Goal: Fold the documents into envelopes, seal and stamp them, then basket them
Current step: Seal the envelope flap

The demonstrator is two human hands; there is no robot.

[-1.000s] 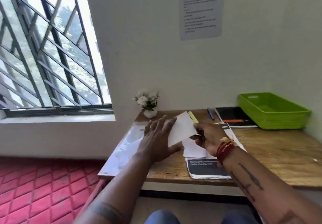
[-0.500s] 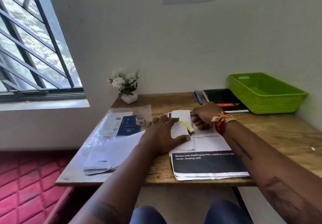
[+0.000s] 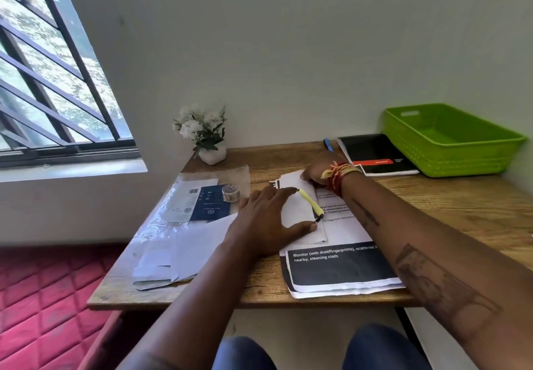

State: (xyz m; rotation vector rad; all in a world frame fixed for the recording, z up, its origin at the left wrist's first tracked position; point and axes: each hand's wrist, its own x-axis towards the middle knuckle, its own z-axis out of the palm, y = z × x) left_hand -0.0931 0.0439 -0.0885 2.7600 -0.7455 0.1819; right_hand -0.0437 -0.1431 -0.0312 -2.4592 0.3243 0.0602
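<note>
Two bare hands work over a wooden desk (image 3: 432, 211) that fills the lower centre and right of the frame.

Green basket (image 3: 450, 145) sits at upper right on the desk, against the wall, well apart from the hands. Black notebook (image 3: 372, 150) lies just left of it, touching or nearly touching its base; blue pen (image 3: 328, 144) just left of the notebook.

Clear plastic sleeve (image 3: 161, 219) covers the desk's left part, with a blue-and-white printed packet (image 3: 202, 205) inside or on it and loose white envelopes (image 3: 178, 257) at its near end. Stack of printed documents (image 3: 340, 271) lies at centre, near the desk's front edge, black banner with white text facing the camera.

Folded white paper (image 3: 297, 211) rests on top of that stack, centre frame. Left hand (image 3: 268, 219) lies flat on it, fingers straight and spread, thumb along the paper's near edge, pressing down. Right hand (image 3: 317, 172) sits at the paper's far edge, fingers curled down onto it; whether they pinch the paper I cannot tell, the wrist hides them. Red and yellow thread band (image 3: 336, 173) on that wrist.

Potted white flowers (image 3: 206, 136) stand at the desk's back, against the wall. Yellow highlighter (image 3: 310, 204) lies diagonally on the folded paper, between the hands. Tape roll (image 3: 230, 192) stands on the plastic sleeve, just left of the left hand's fingers.
</note>
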